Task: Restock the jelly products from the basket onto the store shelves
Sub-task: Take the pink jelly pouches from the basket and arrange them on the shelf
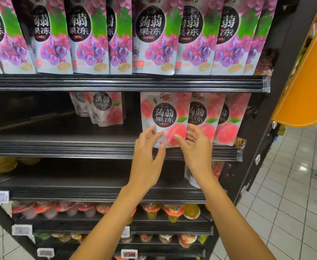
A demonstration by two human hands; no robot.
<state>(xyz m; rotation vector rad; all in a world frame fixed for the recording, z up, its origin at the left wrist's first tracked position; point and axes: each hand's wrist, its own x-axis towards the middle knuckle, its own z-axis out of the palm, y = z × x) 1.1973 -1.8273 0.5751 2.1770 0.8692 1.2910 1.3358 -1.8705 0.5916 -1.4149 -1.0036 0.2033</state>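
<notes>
The peach jelly pouch (pixel 165 117) stands at the front of the middle shelf (pixel 60 147), beside more peach pouches (pixel 229 119). Our right grip (pixel 197 147) pinches its right edge; our left grip (pixel 146 154) rests loose fingers on its front

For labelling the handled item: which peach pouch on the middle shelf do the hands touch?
The frontmost peach pouch, its label fully visible: left hand and right hand touch its lower part. The other peach pouches stand farther back.
</notes>
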